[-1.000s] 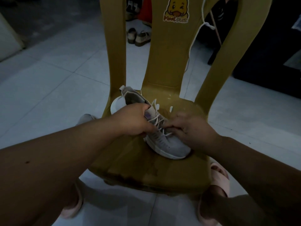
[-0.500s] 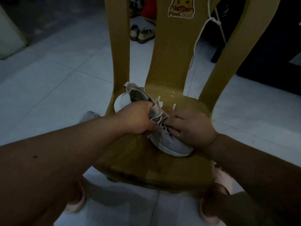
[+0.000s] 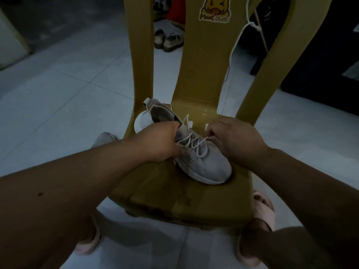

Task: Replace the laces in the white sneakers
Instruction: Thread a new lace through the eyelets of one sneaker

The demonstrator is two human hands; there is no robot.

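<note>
Gripping sneaker (image 3: 209, 166) side with left hand (image 3: 161, 141); right hand (image 3: 236, 139) fingers (image 3: 213, 135) pinching lace (image 3: 191, 145); sneaker on chair (image 3: 171, 193)

One sticker (image 3: 214, 9) sits high on the back of the yellow plastic chair (image 3: 204, 61). It shows a cartoon yellow duck, cut off at the top edge of the view. Below the duck runs a line of rounded brown lettering outlined in white. It looks like two short words, but it is too blurred to read with certainty.
</note>
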